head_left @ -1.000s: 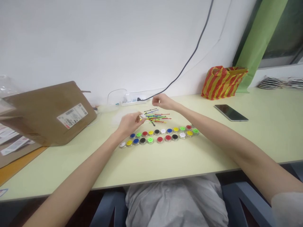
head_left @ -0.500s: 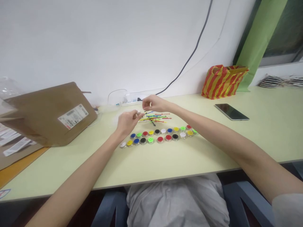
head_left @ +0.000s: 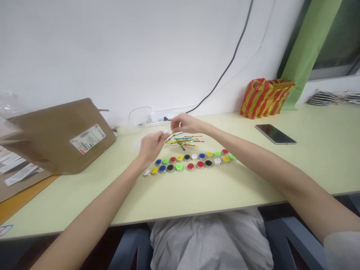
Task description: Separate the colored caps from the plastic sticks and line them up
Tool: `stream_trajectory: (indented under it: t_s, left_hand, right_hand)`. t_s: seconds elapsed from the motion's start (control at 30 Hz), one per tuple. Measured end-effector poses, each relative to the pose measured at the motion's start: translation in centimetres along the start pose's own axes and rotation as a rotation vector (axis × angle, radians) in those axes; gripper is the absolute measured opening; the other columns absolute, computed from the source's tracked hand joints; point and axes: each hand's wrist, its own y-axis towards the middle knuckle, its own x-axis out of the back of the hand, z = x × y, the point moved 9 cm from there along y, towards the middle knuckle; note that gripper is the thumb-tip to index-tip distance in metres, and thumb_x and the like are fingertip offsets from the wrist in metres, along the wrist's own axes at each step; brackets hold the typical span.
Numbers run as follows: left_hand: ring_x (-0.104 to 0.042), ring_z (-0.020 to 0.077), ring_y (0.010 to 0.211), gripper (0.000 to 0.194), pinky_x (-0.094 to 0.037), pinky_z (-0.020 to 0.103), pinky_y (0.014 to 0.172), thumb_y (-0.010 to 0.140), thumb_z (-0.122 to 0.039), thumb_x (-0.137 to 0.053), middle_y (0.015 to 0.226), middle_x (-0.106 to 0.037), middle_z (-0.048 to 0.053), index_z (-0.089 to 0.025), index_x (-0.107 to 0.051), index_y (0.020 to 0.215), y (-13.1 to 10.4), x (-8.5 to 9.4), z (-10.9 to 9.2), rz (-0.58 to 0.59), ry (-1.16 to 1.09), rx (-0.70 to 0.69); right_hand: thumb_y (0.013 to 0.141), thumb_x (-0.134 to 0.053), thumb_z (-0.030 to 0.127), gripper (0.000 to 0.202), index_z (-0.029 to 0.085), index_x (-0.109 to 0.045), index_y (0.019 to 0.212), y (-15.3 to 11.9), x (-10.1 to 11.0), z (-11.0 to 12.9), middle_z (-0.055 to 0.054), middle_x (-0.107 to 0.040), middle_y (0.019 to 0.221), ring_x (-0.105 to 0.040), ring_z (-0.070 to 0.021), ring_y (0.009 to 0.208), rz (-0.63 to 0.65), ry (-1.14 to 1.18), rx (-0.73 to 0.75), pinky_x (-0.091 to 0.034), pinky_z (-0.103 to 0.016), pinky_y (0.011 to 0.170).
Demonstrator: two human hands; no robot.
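Note:
My left hand (head_left: 152, 145) is closed in a pinch at the left end of the pile, with something small and whitish at its fingertips, too small to name. Close to its right, my right hand (head_left: 181, 123) has its fingers curled together above the pile; what they hold, if anything, cannot be made out. Below both hands lies a loose pile of thin coloured sticks (head_left: 187, 141). Nearer me, several small round pieces with coloured tops stand in two rows, among them a black one (head_left: 170, 168) and a red one (head_left: 200, 164).
A cardboard box (head_left: 62, 131) stands on the left of the table (head_left: 197, 191). Behind my hands, a power strip (head_left: 157, 122) lies by the wall. To the right are a phone (head_left: 275, 134) and a red-and-yellow striped bag (head_left: 266, 98).
My right hand has shifted very slightly to the right. My left hand stays nearly in place, and the rows of round pieces look the same.

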Motion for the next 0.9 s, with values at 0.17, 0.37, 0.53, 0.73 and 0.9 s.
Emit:
stream_trajectory:
  t_s: [0.17, 0.37, 0.53, 0.73, 0.9]
  left_hand:
    - [-0.046, 0.015, 0.052, 0.051, -0.029, 0.029, 0.061, 0.101, -0.052, -0.047, 0.054, -0.055, 0.001, -0.02, -0.049, 0.061, -0.1, 0.1, 0.1, -0.004, -0.027, -0.005]
    - [-0.043, 0.0144, 0.051, 0.05, -0.026, 0.029, 0.059, 0.101, -0.053, -0.047, 0.054, -0.054, 0.0, -0.021, -0.049, 0.063, -0.2, 0.3, 0.1, 0.009, -0.048, -0.017]
    - [-0.043, 0.0139, 0.051, 0.049, -0.025, 0.028, 0.058, 0.1, -0.053, -0.048, 0.055, -0.054, -0.001, -0.02, -0.049, 0.064, -0.2, 0.4, -0.2, 0.017, -0.044, -0.037]
    - [-0.044, 0.014, 0.05, 0.047, -0.025, 0.028, 0.058, 0.102, -0.051, -0.046, 0.054, -0.056, 0.0, -0.02, -0.056, 0.067, -0.1, 0.6, -0.4, 0.007, -0.02, -0.05]
    - [-0.045, 0.014, 0.05, 0.045, -0.03, 0.028, 0.058, 0.101, -0.054, -0.046, 0.053, -0.056, -0.001, -0.021, -0.065, 0.077, 0.0, 0.2, 0.1, 0.016, -0.061, -0.007]
  right_hand:
    - [0.079, -0.064, 0.012, 0.004, 0.013, -0.068, 0.08, -0.1, -0.4, 0.1, -0.002, -0.069, 0.076, -0.062, -0.0137, 0.072, -0.001, -0.066, -0.003, -0.046, -0.024, 0.066]
    - [0.077, -0.063, 0.01, 0.006, 0.012, -0.069, 0.079, -0.3, -0.7, -0.1, -0.002, -0.069, 0.074, -0.061, -0.0134, 0.07, -0.002, -0.109, -0.035, -0.044, -0.023, 0.064]
    - [0.078, -0.064, 0.013, 0.005, 0.012, -0.069, 0.08, -0.2, -0.7, 0.3, -0.002, -0.069, 0.075, -0.061, -0.0136, 0.071, 0.008, -0.082, -0.025, -0.044, -0.024, 0.065]
    - [0.078, -0.063, 0.008, 0.006, 0.013, -0.066, 0.079, -0.2, -1.2, 1.3, -0.001, -0.065, 0.073, -0.058, -0.0125, 0.069, 0.029, -0.082, -0.026, -0.042, -0.023, 0.063]
    - [0.076, -0.06, 0.004, 0.01, 0.014, -0.062, 0.076, -0.3, -1.4, 2.1, 0.001, -0.062, 0.072, -0.054, -0.0116, 0.068, 0.057, -0.091, 0.007, -0.039, -0.023, 0.063]
